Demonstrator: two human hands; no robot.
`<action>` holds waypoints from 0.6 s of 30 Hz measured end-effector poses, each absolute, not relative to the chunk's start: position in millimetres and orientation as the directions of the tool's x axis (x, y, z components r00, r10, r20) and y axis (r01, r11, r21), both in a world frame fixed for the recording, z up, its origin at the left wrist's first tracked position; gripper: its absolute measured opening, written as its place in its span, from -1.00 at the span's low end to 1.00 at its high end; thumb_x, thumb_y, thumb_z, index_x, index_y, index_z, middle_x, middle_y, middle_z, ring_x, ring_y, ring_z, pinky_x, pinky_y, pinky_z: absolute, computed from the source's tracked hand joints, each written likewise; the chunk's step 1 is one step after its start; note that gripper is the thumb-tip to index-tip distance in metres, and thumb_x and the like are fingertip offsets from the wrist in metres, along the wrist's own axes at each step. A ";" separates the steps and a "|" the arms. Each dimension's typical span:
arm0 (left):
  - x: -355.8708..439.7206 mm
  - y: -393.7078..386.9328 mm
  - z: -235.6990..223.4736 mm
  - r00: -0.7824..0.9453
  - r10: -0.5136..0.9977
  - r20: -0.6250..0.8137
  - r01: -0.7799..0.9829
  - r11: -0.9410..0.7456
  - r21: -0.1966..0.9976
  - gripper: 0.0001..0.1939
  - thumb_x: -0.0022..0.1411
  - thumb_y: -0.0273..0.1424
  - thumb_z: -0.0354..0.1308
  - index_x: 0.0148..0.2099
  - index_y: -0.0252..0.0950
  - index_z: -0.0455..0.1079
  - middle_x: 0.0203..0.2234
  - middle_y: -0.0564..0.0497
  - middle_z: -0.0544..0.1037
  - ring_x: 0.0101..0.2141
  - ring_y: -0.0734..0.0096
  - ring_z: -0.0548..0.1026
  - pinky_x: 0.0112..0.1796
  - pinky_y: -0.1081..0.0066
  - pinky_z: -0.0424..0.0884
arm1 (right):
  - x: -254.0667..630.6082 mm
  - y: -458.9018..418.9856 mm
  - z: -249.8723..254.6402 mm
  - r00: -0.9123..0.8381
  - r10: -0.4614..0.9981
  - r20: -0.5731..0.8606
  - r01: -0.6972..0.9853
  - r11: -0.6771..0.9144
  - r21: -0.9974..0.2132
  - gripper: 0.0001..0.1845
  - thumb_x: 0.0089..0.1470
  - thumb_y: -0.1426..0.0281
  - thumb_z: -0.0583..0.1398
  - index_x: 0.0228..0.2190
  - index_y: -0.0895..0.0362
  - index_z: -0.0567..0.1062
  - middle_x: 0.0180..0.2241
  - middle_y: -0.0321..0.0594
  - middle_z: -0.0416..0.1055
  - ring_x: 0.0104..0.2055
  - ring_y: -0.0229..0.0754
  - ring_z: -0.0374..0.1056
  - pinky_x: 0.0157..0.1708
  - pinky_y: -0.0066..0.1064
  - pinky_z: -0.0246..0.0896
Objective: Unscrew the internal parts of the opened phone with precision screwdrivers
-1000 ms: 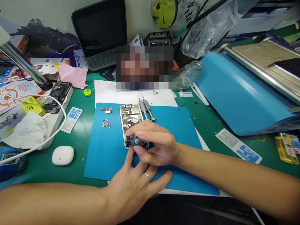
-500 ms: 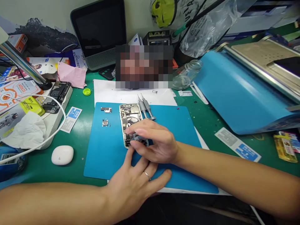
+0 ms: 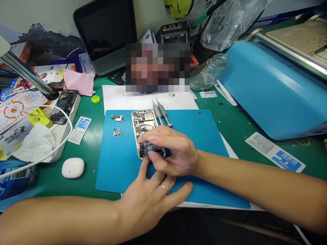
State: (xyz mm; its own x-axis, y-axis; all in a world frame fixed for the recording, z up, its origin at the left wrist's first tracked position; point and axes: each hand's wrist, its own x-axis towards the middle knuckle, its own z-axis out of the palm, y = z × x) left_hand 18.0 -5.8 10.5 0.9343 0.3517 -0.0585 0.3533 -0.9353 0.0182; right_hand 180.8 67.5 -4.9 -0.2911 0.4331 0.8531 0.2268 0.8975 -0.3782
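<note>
An opened smartphone (image 3: 145, 127) with bare inner parts lies on the blue mat (image 3: 114, 170). Over its lower end, my right hand (image 3: 176, 148) grips a grey screwdriver (image 3: 151, 148) between thumb and fingers; the tip is hidden. My left hand (image 3: 153, 190), a ring on one finger, rests spread on the mat, and its index finger reaches the phone's bottom edge. Two more grey screwdrivers (image 3: 161, 110) lie beside the phone's upper right. To its left sit a small metal shield plate (image 3: 117, 118) and a small metal part (image 3: 116, 132) with tiny bits next to it.
White earbud case (image 3: 73, 167) on the green table at left, near a white cable (image 3: 68, 126) and another opened phone (image 3: 65, 105). At the back stand a dark-screened display (image 3: 106, 30) and a glass jar (image 3: 209, 73). A metal-framed machine with blue sheet (image 3: 276, 95) occupies the right.
The view has shifted slightly, so the scene sits a little differently. My right thumb has moved along the screwdriver and more of its end shows. My left hand stays by the phone.
</note>
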 end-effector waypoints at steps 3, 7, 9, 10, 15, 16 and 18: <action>17.6 -5.9 11.0 0.931 0.357 -0.070 0.360 -0.933 0.023 -0.31 0.36 -0.28 0.13 0.47 -0.12 0.04 0.26 -0.14 0.33 0.22 -0.05 0.23 0.21 -0.19 0.14 | 181.0 68.6 -4.9 -0.300 0.407 0.863 0.217 0.910 -0.354 -0.48 0.17 0.57 0.22 0.15 0.20 0.29 -0.18 -0.02 0.59 -0.13 -0.13 0.57 -0.22 -0.24 0.59; 18.1 -5.0 12.4 0.931 0.357 -0.080 0.360 -0.932 0.029 -0.34 0.37 -0.30 0.11 0.45 -0.12 0.06 0.25 -0.13 0.33 0.20 0.02 0.24 0.19 -0.13 0.18 | 181.5 70.4 -6.0 -0.298 0.379 0.876 0.218 0.921 -0.324 -0.48 0.14 0.58 0.29 0.10 0.23 0.30 -0.20 0.00 0.59 -0.12 -0.12 0.58 -0.22 -0.27 0.58; 18.2 -4.8 12.5 0.932 0.355 -0.074 0.357 -0.934 0.026 -0.33 0.37 -0.29 0.12 0.45 -0.12 0.07 0.24 -0.13 0.35 0.22 0.01 0.23 0.22 -0.18 0.11 | 181.2 70.3 -6.3 -0.281 0.383 0.880 0.223 0.918 -0.329 -0.49 0.14 0.62 0.25 0.11 0.24 0.31 -0.18 0.00 0.58 -0.11 -0.12 0.57 -0.21 -0.26 0.58; 18.1 -4.7 12.2 0.932 0.355 -0.070 0.357 -0.934 0.025 -0.32 0.36 -0.28 0.13 0.46 -0.13 0.06 0.24 -0.13 0.35 0.23 -0.01 0.21 0.24 -0.20 0.08 | 181.0 70.0 -6.3 -0.276 0.385 0.881 0.223 0.917 -0.331 -0.49 0.14 0.63 0.23 0.11 0.24 0.31 -0.17 0.00 0.58 -0.10 -0.12 0.57 -0.20 -0.25 0.58; 18.0 -5.2 10.7 0.933 0.355 -0.066 0.357 -0.934 0.025 -0.34 0.39 -0.28 0.10 0.46 -0.12 0.06 0.24 -0.12 0.35 0.25 -0.02 0.20 0.24 -0.20 0.08 | 180.1 67.5 -5.9 -0.289 0.408 0.866 0.230 0.908 -0.351 -0.46 0.13 0.63 0.21 0.14 0.23 0.30 -0.21 -0.06 0.58 -0.17 -0.13 0.57 -0.25 -0.27 0.58; 18.1 -5.2 10.7 0.932 0.357 -0.066 0.359 -0.933 0.024 -0.35 0.39 -0.29 0.09 0.46 -0.13 0.06 0.24 -0.12 0.35 0.24 -0.01 0.21 0.24 -0.20 0.10 | 180.1 67.0 -6.1 -0.296 0.424 0.856 0.234 0.901 -0.365 -0.44 0.13 0.63 0.22 0.15 0.21 0.29 -0.24 -0.10 0.58 -0.22 -0.15 0.56 -0.28 -0.29 0.58; 18.4 -5.0 11.1 0.933 0.352 -0.067 0.355 -0.935 0.023 -0.36 0.40 -0.30 0.07 0.46 -0.13 0.05 0.24 -0.13 0.34 0.23 -0.01 0.22 0.24 -0.21 0.11 | 180.6 65.9 -6.9 -0.302 0.453 0.839 0.229 0.889 -0.397 -0.40 0.14 0.63 0.23 0.18 0.19 0.27 -0.27 -0.15 0.57 -0.28 -0.18 0.54 -0.32 -0.33 0.57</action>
